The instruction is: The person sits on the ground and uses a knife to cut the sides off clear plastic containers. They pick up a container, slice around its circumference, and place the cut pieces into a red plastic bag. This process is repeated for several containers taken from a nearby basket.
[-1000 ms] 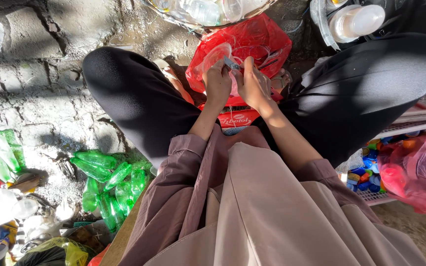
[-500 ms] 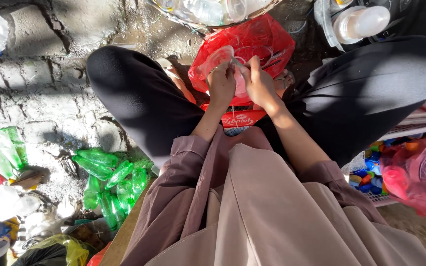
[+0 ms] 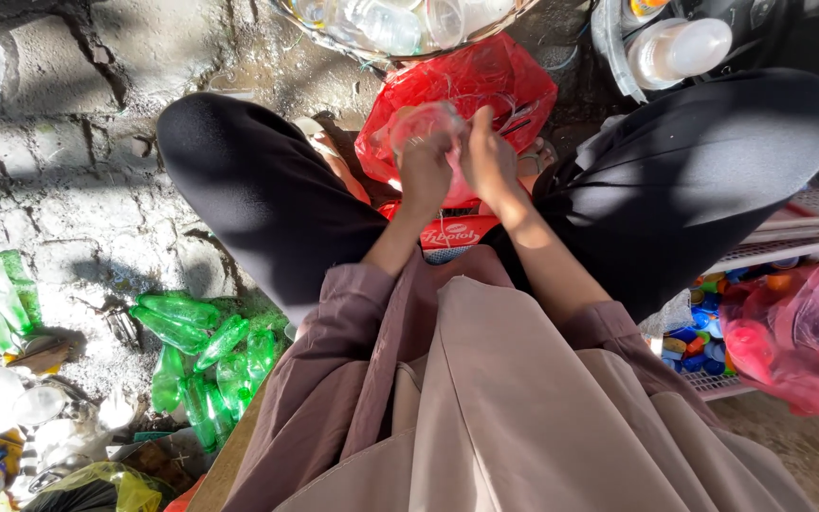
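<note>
While crushed green bottles [image 3: 203, 356] litter the stone ground on the left and a crate of coloured caps [image 3: 713, 332] sits on the right, the left hand [image 3: 426, 171] and right hand [image 3: 490, 161] meet over a red bag [image 3: 485, 85], fingers clamped on a clear plastic bottle [image 3: 424, 123] held between both hands.

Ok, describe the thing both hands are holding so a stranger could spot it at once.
Start at the red plastic bag on the ground between the person's black-trousered knees. Just in front of it the left hand and right hand grip a clear plastic bottle. Unlike the green bottles lying at the left, it is colourless.
</note>
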